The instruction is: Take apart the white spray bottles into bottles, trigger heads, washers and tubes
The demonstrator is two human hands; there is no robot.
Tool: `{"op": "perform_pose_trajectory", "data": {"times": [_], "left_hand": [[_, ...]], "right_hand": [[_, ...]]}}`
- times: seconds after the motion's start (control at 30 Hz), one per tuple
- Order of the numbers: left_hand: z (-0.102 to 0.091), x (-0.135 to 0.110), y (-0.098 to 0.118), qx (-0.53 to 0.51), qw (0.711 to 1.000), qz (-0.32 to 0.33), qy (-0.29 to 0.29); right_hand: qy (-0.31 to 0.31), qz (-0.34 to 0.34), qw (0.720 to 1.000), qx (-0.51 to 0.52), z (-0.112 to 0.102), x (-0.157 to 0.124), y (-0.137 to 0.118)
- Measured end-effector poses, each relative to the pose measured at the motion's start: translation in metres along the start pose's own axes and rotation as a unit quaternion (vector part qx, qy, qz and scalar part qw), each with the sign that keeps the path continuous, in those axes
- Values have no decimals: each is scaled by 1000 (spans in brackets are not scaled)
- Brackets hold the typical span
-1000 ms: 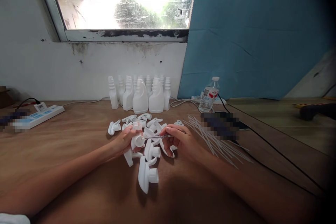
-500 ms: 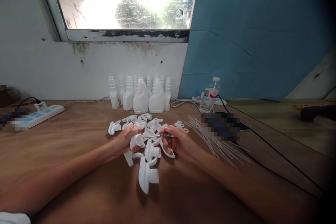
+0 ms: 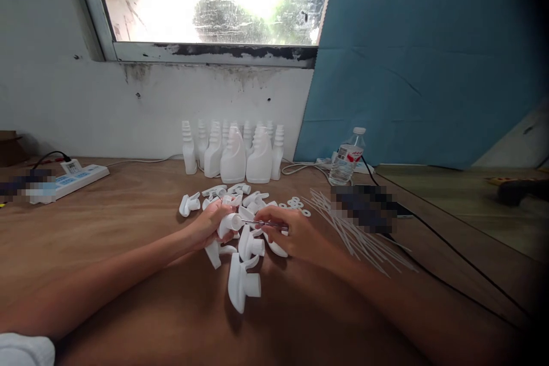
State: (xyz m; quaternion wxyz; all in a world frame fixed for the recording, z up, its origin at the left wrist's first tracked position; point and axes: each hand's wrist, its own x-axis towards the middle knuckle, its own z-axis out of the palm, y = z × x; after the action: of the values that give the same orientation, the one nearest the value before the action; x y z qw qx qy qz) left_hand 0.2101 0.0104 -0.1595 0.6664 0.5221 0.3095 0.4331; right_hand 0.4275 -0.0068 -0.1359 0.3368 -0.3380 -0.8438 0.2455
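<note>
My left hand (image 3: 211, 222) is closed around a white spray trigger head (image 3: 227, 225), whose round screw collar faces right. My right hand (image 3: 295, 231) pinches a slim pointed metal tool (image 3: 265, 223); its exact kind is too small to make out. The thin tip reaches the mouth of the collar, and I cannot tell how far inside it goes. Beneath and around both hands lie several more trigger heads (image 3: 242, 286), loose on the wooden table (image 3: 141, 309). Small white ring gaskets (image 3: 295, 202) lie just beyond my right hand.
White spray bottles (image 3: 234, 157) without heads stand along the wall. Thin white dip tubes (image 3: 355, 234) are spread at the right, near a blurred dark object and a clear water bottle (image 3: 346, 160). A power strip (image 3: 71, 183) sits far left; black cables (image 3: 463, 286) cross the right side.
The view has shifted slightly. My right hand has turned more palm-down, its fingers now over the tool. The tool's tip stays at the collar of the held trigger head.
</note>
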Motion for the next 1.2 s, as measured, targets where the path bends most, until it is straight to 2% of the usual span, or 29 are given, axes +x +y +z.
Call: {"op": "perform_pose_trajectory", "data": {"times": [0.1,0.2,0.3,0.43,0.6,0.73,0.77,0.87,0.93,1.03,1.1,1.2], "left_hand": [[2,0,0,1,1000,14,-5],[2,0,0,8,1000,20,-10],[1,-1,1,17,999,20,-18],[2,-3,0,31,999,21,-32],[-5,0,5,69,997,33,3],[-19,5,24,142,985,81,50],[-23,6,30,170,979,95,55],[-35,7,46,300,945,123,49],[-40,6,54,423,895,140,28],[-46,4,60,554,818,146,-54],[-47,2,61,585,794,133,-102],[-47,0,62,604,780,110,-122]], "right_hand": [[-5,-46,990,-137,12,0,-6],[7,-45,975,-219,22,6,-7],[25,-23,967,-251,25,12,-5],[34,-35,968,-246,22,11,-5],[52,-27,966,-250,-1,8,4],[104,64,942,-313,-38,8,36],[100,88,935,-328,-48,8,46],[75,159,914,-367,-71,5,73],[43,195,905,-375,-80,2,86],[13,227,903,-364,-87,0,98],[16,230,908,-350,-90,-1,104],[25,224,915,-334,-95,-4,112]]}}
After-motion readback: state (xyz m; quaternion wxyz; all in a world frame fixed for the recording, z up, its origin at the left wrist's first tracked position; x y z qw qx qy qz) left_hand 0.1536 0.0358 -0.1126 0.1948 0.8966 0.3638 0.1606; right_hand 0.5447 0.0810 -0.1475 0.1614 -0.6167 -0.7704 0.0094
